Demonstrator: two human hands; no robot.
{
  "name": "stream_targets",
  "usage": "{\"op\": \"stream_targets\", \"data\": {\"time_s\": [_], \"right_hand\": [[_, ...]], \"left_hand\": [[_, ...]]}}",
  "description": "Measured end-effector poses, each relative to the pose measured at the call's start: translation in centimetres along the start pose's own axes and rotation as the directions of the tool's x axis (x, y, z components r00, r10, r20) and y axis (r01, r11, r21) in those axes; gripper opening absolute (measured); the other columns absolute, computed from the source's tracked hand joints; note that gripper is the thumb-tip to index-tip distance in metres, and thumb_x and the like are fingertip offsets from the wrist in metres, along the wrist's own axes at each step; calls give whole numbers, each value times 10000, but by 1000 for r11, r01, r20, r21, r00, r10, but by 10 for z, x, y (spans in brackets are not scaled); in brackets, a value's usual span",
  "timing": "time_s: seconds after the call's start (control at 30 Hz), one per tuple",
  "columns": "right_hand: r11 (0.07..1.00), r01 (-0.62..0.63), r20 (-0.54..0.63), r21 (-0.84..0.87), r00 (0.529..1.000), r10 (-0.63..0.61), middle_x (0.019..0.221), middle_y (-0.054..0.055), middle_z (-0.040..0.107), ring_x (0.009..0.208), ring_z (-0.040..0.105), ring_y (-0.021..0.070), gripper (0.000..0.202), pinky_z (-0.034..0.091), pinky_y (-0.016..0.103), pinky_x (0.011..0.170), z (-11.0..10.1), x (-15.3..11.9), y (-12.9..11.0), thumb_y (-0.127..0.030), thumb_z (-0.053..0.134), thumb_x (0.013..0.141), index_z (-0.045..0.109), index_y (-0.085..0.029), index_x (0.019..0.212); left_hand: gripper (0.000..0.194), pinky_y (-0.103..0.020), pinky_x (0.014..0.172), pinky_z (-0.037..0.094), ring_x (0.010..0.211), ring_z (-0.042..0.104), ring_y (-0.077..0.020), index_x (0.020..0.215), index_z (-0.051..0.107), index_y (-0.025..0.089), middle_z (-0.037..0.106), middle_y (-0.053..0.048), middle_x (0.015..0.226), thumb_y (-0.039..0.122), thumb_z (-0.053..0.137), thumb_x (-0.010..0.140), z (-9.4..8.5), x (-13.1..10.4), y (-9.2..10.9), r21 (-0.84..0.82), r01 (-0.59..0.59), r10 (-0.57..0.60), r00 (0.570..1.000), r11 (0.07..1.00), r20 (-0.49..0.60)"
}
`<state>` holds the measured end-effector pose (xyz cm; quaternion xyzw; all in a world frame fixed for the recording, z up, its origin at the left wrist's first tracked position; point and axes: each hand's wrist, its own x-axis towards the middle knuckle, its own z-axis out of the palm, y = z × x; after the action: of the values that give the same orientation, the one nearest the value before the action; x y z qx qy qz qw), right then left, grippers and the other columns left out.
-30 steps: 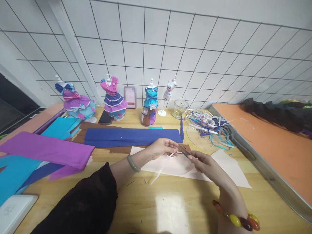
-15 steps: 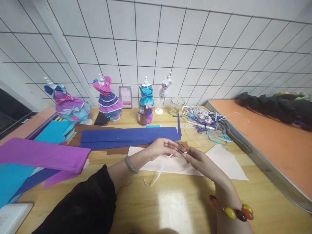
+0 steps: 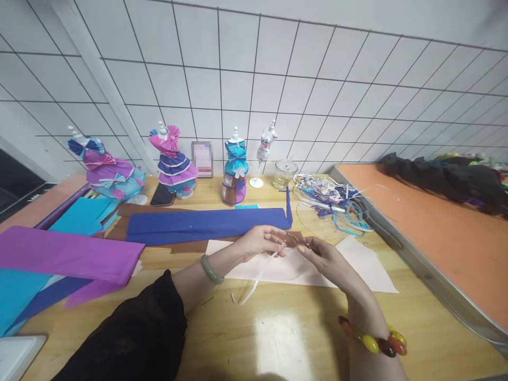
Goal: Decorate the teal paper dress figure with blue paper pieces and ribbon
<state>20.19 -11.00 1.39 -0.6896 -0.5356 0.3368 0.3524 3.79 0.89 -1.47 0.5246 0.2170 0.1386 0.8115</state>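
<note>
Left hand (image 3: 264, 242) pinches white ribbon (image 3: 259, 278), its tail trailing near-left; right hand (image 3: 323, 259) grasps slim dark tool (image 3: 300, 242). Wooden table (image 3: 216, 330); tiled wall (image 3: 238, 90) far.

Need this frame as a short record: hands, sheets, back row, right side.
Left hand: pinching a white strip, tail hanging toward the person
Right hand: holding small scissors, partly hidden
Below hands: pale pink sheet
Beyond hands: folded blue material over brown pieces
Back row: three dressed miniature forms, one patterned white form, glass
Right side: tangled scraps, orange tray
</note>
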Motion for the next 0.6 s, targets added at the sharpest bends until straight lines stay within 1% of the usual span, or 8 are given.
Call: {"op": "stream_targets", "data": {"time_s": [0.1,0.2,0.3,0.4,0.5,0.6], "right_hand": [[998,19,-12,58,1000,-19,952,78,683,886,600,244,384,452,327,770,5,3,-4,-486,542,766,653,-169,952],[994,50,-19,97,999,-48,982,74,684,932,597,246,367,434,349,821,13,7,-1,-468,519,786,663,-176,954],[995,57,-47,85,997,-54,943,70,692,887,605,236,333,434,335,794,19,11,6,-443,523,784,670,-170,905],[999,45,-54,28,998,-43,870,65,693,822,600,225,320,432,314,739,21,13,10,-425,518,782,667,-151,855],[999,29,-49,-15,998,-29,790,54,679,772,584,214,304,424,304,703,21,12,8,-406,511,785,652,-139,816],[998,57,-26,9,998,-56,783,46,671,771,581,205,271,423,295,702,22,11,5,-377,499,791,636,-143,798]], "left_hand": [[520,-259,586,425,636,617,-143,1036,562,124,625,-75,802,217,761,564,2,-2,1,13,-11,11,1000,1000,7],[502,-258,591,426,647,618,-145,1055,565,117,628,-83,800,203,738,591,3,-2,0,40,-21,20,999,999,26],[457,-262,612,436,660,621,-143,1046,585,120,626,-95,844,170,708,609,2,-1,-3,87,-29,26,999,996,36],[430,-260,609,441,660,623,-143,1042,594,130,620,-96,872,146,680,620,1,1,-7,116,-44,38,998,992,46],[431,-260,607,444,650,620,-139,1038,596,131,619,-89,862,145,681,615,1,2,-9,120,-51,45,998,991,49],[439,-269,613,445,648,620,-141,1028,600,129,624,-92,857,164,700,602,1,3,-9,118,-33,29,999,992,38]]}}
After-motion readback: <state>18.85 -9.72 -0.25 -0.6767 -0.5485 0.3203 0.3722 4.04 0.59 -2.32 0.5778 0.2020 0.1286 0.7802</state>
